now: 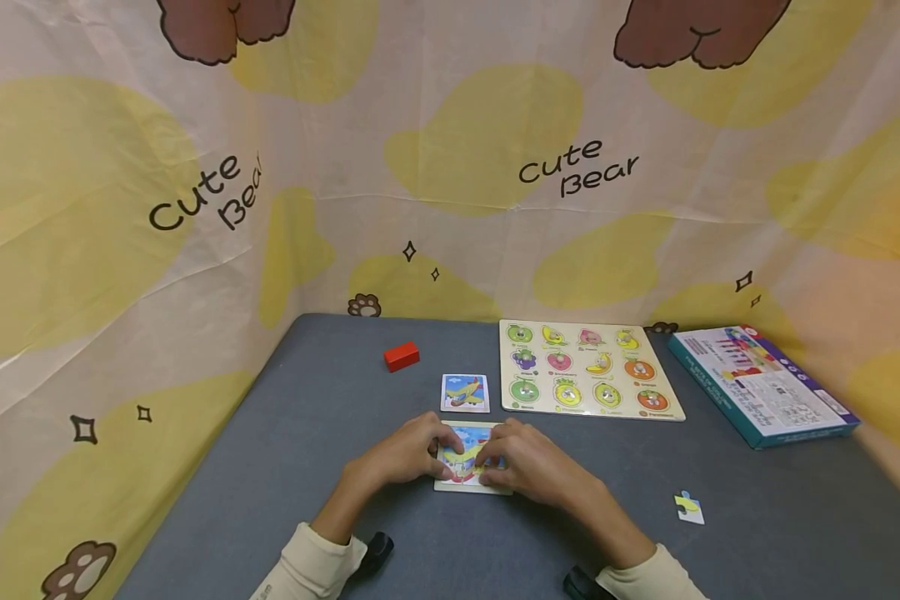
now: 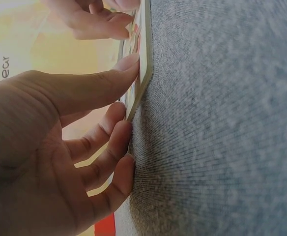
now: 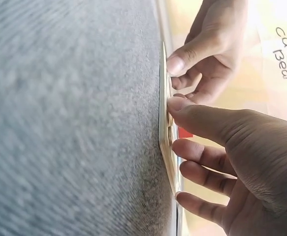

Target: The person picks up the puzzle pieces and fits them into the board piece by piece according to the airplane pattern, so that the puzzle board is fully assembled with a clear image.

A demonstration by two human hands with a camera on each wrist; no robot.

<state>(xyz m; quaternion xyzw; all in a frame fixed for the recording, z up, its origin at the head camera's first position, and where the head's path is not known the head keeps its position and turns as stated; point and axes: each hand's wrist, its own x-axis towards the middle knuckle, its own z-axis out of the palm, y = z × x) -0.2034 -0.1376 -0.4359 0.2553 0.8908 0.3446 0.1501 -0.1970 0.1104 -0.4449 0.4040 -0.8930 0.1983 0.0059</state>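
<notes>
A small airplane jigsaw puzzle [image 1: 461,478] in a wooden tray [image 1: 450,488] lies flat before me, partly covered by both hands. My left hand [image 1: 408,448] holds its left side, and the left wrist view shows the thumb [image 2: 104,86] on top with curled fingers at the tray's edge. From the right, my right hand [image 1: 536,462] bends its thumb and fingers onto a puzzle piece; the right wrist view has the thumb [image 3: 202,118] on the slightly raised pieces. Above the tray lies a matching airplane picture card [image 1: 465,393]. A loose jigsaw piece [image 1: 689,507] lies apart at the right.
Behind the card at left is a red block [image 1: 402,357]. A fruit puzzle board [image 1: 588,348] lies at the back, beside a teal-edged box [image 1: 765,383] at the right. A printed cloth [image 1: 450,167] stands around the grey table [image 1: 292,433].
</notes>
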